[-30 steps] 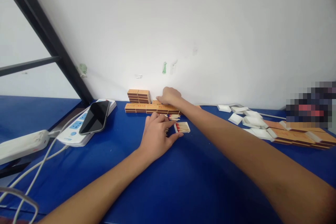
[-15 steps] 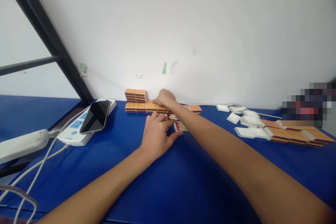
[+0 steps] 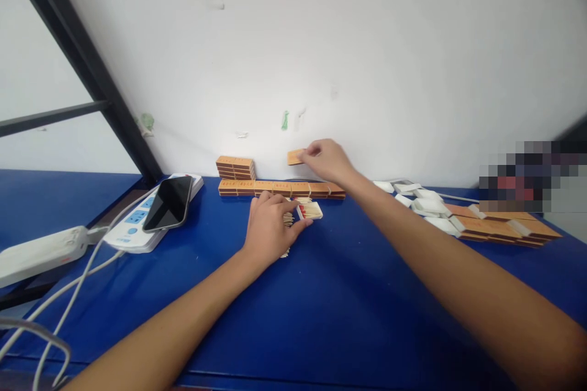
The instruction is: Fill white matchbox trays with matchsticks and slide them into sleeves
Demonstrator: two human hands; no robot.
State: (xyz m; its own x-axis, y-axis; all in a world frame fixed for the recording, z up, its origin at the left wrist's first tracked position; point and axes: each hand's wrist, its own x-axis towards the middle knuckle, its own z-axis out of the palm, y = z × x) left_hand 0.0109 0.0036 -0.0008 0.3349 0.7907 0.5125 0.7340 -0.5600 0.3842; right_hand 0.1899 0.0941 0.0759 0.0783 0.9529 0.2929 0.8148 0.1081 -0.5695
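Note:
My right hand (image 3: 329, 160) is raised in front of the wall, with thumb and fingers pinching an orange matchbox (image 3: 295, 157) at its right end. Down on the blue table, my left hand (image 3: 271, 223) curls around the left side of a small white matchbox tray (image 3: 313, 211), thumb along its near edge. Red-headed matches lie in that tray. Loose matches (image 3: 287, 219) show under and beside my left palm, partly hidden by it. Just behind runs a long row of orange matchboxes (image 3: 282, 188), and a short stack of them (image 3: 235, 167) stands behind its left end.
To the right, several white trays (image 3: 428, 204) lie scattered beside a pile of orange matchbox sleeves (image 3: 495, 227). On the left, a phone (image 3: 168, 204) rests on a power strip (image 3: 132, 226) with white cables (image 3: 82, 275). A black metal frame (image 3: 92, 64) leans near the wall.
My right hand has risen from the matchbox row and moved right, now holding a matchbox in the air. The tray of matches shows more fully beside my left hand, which has barely moved.

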